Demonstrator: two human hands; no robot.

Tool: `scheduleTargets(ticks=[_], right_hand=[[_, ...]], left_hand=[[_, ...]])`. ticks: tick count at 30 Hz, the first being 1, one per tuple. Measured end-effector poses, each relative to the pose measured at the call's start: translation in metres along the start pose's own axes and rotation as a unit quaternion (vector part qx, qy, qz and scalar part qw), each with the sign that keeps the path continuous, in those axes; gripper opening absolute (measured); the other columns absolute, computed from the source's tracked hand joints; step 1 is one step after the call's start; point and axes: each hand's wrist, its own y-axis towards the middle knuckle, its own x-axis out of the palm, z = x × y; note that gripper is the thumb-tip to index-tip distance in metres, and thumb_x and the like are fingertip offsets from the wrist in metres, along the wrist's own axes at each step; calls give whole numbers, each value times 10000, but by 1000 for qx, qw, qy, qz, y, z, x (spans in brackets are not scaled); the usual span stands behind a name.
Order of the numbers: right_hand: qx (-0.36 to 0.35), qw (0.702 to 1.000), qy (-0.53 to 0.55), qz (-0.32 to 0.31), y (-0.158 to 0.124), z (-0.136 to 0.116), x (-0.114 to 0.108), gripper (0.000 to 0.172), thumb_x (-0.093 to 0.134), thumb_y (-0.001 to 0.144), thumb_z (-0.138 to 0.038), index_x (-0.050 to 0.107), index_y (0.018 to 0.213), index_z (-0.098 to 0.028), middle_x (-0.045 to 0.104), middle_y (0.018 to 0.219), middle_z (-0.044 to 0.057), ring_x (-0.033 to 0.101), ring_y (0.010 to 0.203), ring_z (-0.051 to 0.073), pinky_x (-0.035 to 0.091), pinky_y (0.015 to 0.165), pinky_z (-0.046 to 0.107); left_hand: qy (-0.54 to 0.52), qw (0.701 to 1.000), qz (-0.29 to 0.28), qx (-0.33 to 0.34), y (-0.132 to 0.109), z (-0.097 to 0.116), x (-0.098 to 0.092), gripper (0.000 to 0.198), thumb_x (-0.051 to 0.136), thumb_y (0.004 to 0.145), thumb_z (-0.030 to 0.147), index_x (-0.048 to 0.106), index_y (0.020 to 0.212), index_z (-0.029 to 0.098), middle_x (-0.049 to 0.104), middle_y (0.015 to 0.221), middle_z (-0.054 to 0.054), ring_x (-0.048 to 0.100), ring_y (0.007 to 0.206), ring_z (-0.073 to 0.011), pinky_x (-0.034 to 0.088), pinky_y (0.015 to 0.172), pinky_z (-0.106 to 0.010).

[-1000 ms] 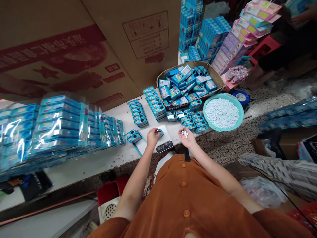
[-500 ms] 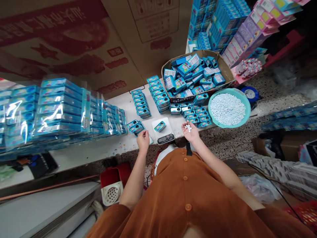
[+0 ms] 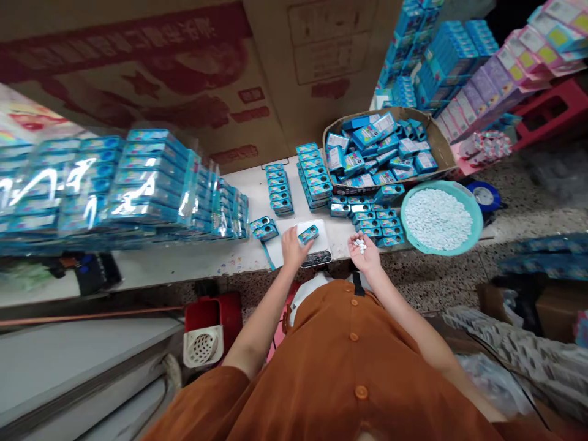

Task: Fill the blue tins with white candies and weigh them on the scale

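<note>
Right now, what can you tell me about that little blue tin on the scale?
The small rectangular tin is bright blue with printed graphics and a silvery metal edge. It lies flat, turned slightly, on the white scale. The left hand sits right at its lower corner, though I cannot tell whether it touches. Whether it is open or shut is too small to tell.

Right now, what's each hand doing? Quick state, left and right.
Left hand: open, fingers against a blue tin on the digital scale.
Right hand: open, palm up, holding white candies.
</note>
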Motion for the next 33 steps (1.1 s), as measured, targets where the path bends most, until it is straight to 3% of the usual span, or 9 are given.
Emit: scheduleTargets(ticks=[3,5,11,15,20,25,33], right_hand=[[-7,1000,-22,-6,2,1,-4,238,439,928,-207,597,751,-183,632,659,-22,639,653,81,568,710,237],[-9,999,-30,-7,5,2,-6,226,446,922,-202,599,757,-186,632,658,-25,644,659,81,569,718,240],[16,999,-24,14,10,14,-5,252,422,926,-201,585,735,-186,638,675,-14,651,669,86,575,713,241],[32,999,-27,19,13,22,1,258,405,930,-187,588,748,-181,632,654,-18,648,651,83,574,701,236],[28,998,-35,41,14,26,6,262,395,938,-192,595,770,-175,639,658,-13,651,660,88,578,708,241],[31,998,-42,42,12,25,5,222,430,923,-186,599,778,-177,645,680,-8,650,671,90,580,710,238],[15,998,-24,57,7,18,3,279,391,949,-215,603,772,-179,647,684,-2,649,674,89,582,715,242]], left_hand=[[30,996,-85,1,9,10,11,466,634,775,253,496,1210,159,570,1190,-162,502,1145,-286,391,968,-427],[46,992,-113,-3,10,6,7,383,587,783,173,530,1162,169,607,1121,-137,536,1079,-270,406,932,-409],[74,997,-34,-15,-17,-49,-52,410,570,776,174,555,1185,193,627,1144,-111,531,1071,-292,409,938,-397],[100,993,-33,-44,-23,-90,-79,412,568,764,167,574,1175,192,641,1121,-113,550,1048,-304,420,942,-402],[133,987,-65,-57,-3,-114,-76,404,560,763,150,582,1165,191,615,1148,-125,563,1056,-303,441,932,-394],[176,978,-87,-65,14,-113,-69,398,548,797,182,568,1194,171,580,1147,-144,569,1038,-295,466,880,-380],[158,982,-87,-59,18,-118,-62,403,543,809,186,564,1211,182,590,1159,-123,563,1054,-286,465,897,-374]])
